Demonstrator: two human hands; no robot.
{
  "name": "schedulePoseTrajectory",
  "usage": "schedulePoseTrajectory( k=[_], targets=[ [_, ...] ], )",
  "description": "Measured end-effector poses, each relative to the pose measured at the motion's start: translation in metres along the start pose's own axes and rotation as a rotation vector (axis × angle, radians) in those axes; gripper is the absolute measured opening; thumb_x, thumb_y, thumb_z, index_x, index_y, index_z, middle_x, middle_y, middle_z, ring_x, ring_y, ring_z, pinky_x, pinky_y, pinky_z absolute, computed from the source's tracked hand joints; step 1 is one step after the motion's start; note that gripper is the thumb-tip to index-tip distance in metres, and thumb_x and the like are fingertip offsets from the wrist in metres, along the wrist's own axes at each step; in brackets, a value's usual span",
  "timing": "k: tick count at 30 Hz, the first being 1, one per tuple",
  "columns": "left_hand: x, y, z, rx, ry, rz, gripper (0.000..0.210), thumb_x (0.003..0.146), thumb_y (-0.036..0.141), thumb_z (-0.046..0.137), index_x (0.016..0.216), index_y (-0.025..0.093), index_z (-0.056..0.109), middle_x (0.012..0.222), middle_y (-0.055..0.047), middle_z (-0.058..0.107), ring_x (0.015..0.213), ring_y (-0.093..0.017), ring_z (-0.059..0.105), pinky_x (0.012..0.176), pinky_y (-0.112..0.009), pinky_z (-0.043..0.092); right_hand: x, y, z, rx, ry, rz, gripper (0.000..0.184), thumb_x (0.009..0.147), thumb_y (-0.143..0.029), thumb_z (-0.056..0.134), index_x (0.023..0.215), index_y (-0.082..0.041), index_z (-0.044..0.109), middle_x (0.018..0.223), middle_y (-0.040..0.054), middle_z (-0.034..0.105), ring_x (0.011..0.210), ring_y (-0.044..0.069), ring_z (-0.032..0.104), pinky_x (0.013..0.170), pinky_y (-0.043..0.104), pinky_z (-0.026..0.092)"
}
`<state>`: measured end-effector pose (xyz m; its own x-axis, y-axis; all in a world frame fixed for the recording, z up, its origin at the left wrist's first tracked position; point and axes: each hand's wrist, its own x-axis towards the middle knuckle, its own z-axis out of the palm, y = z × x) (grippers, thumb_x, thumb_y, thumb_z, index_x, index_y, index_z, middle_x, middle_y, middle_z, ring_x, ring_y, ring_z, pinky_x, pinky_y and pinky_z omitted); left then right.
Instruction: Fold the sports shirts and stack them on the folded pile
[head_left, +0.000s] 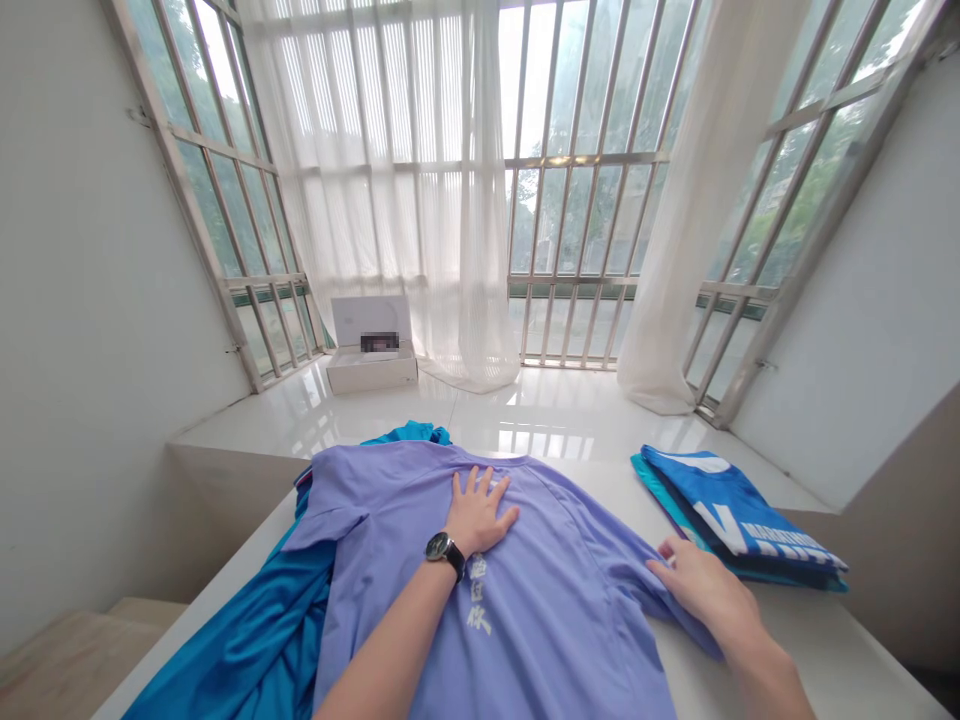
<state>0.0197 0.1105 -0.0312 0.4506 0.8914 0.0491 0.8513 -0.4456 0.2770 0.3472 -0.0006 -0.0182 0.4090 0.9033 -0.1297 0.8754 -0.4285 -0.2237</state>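
Observation:
A purple T-shirt (pixel 555 620) lies spread over a white table, its collar toward the window and light printed characters down its middle. Just below the collar, my left hand (pixel 478 512) rests flat on the fabric with fingers spread; a dark watch (pixel 445 550) is on that wrist. At the shirt's right side, my right hand (pixel 701 580) has its fingers closed on the sleeve, part of which hangs beyond the hand. Under the shirt's left side lies a crumpled teal-blue garment (pixel 247 630), partly covered.
A stack of folded clothes (pixel 739 510), a blue printed jersey on top, sits to the right. On the white window ledge (pixel 555 400) stands an open white box (pixel 373 373) at the back left. Sheer curtains (pixel 480 250) hang before the barred window.

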Motion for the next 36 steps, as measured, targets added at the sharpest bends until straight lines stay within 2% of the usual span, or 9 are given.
schedulePoseTrajectory(
  k=[5,8,12,16,20,25,28,31,36],
  targets=[
    [-0.002,0.002,0.002,0.022,0.003,0.016,0.073,0.092,0.071,0.027,0.154,0.033,0.034,0.164,-0.009,0.026,0.151,-0.039,0.011,0.116,-0.068,0.002,0.001,-0.013,-0.012,0.264,0.191,-0.277,0.027,0.082,-0.046,0.049,0.066,-0.026,0.058,0.085,0.0111,0.072,0.088,0.029,0.068,0.079,0.038,0.049],
    [-0.005,0.005,0.005,0.027,-0.005,0.008,0.074,0.091,0.072,0.027,0.155,0.033,0.033,0.164,-0.009,0.024,0.151,-0.040,0.010,0.116,-0.070,0.002,0.002,-0.017,-0.016,0.574,0.303,-0.256,0.034,0.081,-0.057,0.051,0.076,-0.025,0.061,0.077,0.0044,0.070,0.077,0.024,0.066,0.072,0.034,0.050],
    [-0.007,0.009,0.003,0.022,-0.025,-0.007,0.075,0.091,0.072,0.027,0.155,0.033,0.030,0.165,-0.009,0.021,0.151,-0.043,0.007,0.114,-0.072,0.000,0.003,-0.013,-0.020,1.013,0.191,-0.110,0.040,0.075,-0.059,0.064,0.084,-0.021,0.065,0.066,0.0021,0.069,0.062,0.021,0.064,0.057,0.030,0.051],
    [0.003,0.025,-0.019,-0.001,-0.113,-0.054,0.075,0.092,0.070,0.032,0.150,0.023,0.041,0.161,-0.016,0.029,0.148,-0.046,0.015,0.112,-0.073,0.011,0.003,-0.008,-0.022,1.315,-0.057,-0.020,0.045,0.065,-0.051,0.078,0.096,-0.021,0.067,0.077,0.0069,0.077,0.067,0.025,0.072,0.064,0.034,0.058],
    [0.028,0.066,-0.041,-0.021,0.026,0.084,0.056,0.092,0.047,0.050,0.139,0.016,0.050,0.154,-0.018,0.039,0.136,-0.039,0.042,0.110,-0.055,0.035,-0.004,-0.014,-0.023,1.394,-0.083,-0.064,0.052,0.056,-0.043,0.090,0.099,-0.024,0.070,0.092,0.0049,0.079,0.080,0.024,0.074,0.070,0.032,0.061],
    [0.055,0.113,-0.024,-0.320,-0.153,0.530,0.057,0.086,0.033,0.062,0.141,0.026,0.046,0.138,-0.007,0.057,0.107,-0.023,0.066,0.094,-0.033,0.051,-0.014,-0.027,-0.029,1.379,-0.215,-0.200,0.044,0.060,-0.046,0.089,0.095,-0.022,0.075,0.093,0.0063,0.079,0.083,0.025,0.074,0.072,0.030,0.060],
    [0.062,0.121,-0.002,-0.311,-0.170,0.537,0.044,0.087,0.027,0.059,0.130,0.027,0.056,0.117,-0.005,0.069,0.107,-0.024,0.066,0.089,-0.032,0.051,-0.017,-0.033,-0.029,1.360,-0.199,-0.201,0.046,0.059,-0.050,0.088,0.093,-0.021,0.076,0.089,0.0056,0.079,0.077,0.023,0.073,0.068,0.029,0.059],
    [0.064,0.118,0.015,-0.310,-0.143,0.558,0.043,0.083,0.026,0.061,0.126,0.027,0.058,0.118,-0.005,0.067,0.103,-0.024,0.066,0.085,-0.030,0.050,-0.018,-0.036,-0.025,1.350,-0.146,-0.184,0.046,0.059,-0.052,0.087,0.090,-0.020,0.076,0.084,0.0049,0.078,0.074,0.021,0.071,0.065,0.027,0.057],
    [0.068,0.113,0.029,-0.347,-0.149,0.522,0.032,0.080,0.031,0.068,0.111,0.023,0.063,0.097,-0.003,0.069,0.088,-0.021,0.065,0.072,-0.026,0.047,-0.018,-0.034,-0.025,1.336,-0.208,-0.178,0.041,0.064,-0.047,0.087,0.094,-0.021,0.076,0.084,0.0032,0.078,0.075,0.019,0.071,0.067,0.025,0.056]
  ],
)
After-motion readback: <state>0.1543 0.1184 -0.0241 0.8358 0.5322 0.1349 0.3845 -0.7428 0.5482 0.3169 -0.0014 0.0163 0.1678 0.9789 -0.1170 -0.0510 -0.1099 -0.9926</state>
